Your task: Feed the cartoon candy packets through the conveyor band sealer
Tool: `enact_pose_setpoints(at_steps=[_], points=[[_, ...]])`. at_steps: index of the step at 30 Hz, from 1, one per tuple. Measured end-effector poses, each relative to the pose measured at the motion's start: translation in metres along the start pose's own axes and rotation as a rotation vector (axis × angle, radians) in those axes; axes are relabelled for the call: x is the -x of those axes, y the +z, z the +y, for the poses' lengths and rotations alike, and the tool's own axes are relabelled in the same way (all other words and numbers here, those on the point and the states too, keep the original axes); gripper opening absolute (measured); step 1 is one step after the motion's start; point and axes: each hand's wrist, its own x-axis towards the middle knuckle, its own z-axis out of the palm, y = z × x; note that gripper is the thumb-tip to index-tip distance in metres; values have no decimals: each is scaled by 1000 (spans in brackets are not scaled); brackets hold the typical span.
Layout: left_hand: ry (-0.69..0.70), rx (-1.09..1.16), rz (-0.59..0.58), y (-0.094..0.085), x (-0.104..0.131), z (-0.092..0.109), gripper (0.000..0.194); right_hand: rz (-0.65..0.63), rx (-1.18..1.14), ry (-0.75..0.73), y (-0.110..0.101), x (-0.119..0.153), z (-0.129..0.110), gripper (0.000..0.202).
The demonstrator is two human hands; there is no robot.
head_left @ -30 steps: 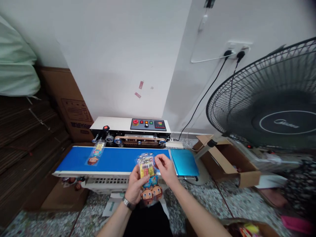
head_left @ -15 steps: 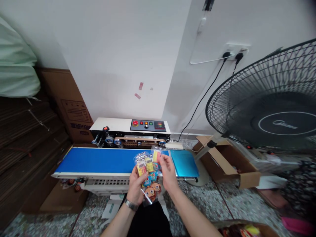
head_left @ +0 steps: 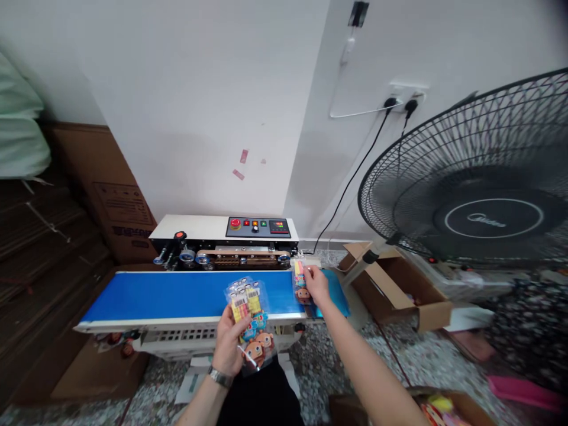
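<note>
My left hand (head_left: 229, 342), with a metal watch on its wrist, grips several clear plastic packets (head_left: 252, 319) fanned out in front of the belt's near edge. They show cartoon brown faces, blue lettering and yellow labels with barcodes. At the right end of the blue conveyor belt (head_left: 177, 294), my right hand (head_left: 318, 285) pinches one similar packet (head_left: 302, 293), held upright close to the sealing machine's intake. Behind the belt runs the band sealing machine (head_left: 199, 228), with a red knob, buttons and a lit display on its control panel (head_left: 258, 226).
A large black fan (head_left: 470, 207) stands on the right, with an open cardboard box (head_left: 399, 290) below it. Another box (head_left: 461, 408) holding colourful packets is at the lower right. Flattened cartons (head_left: 48, 248) are stacked at the left. Cables run down the wall from a socket (head_left: 406, 97).
My right hand has drawn one packet away from the bunch and carried it right to the belt's end. My left hand keeps the others and sits slightly further left in view.
</note>
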Motion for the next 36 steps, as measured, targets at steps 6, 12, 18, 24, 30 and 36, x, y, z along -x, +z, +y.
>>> enact_pose_setpoints(at_steps=[6,12,18,24,30,36], points=[[8,2,-4,5,-1,0,45,-87,-82,-149,13,19,-39,24],[43,13,-18,10,-2,1,45,-457,-510,-295,8,94,-75,23],[71,5,-7,14,-1,-5,46,-324,-590,-244,4,108,-81,21],[121,-53,-3,16,-2,1,45,-280,-650,-222,1,109,-74,19],[131,-81,-57,20,-2,3,53,-205,-686,-165,11,119,-73,21],[99,-120,-6,5,-3,8,49,77,-618,-56,9,79,-38,29]])
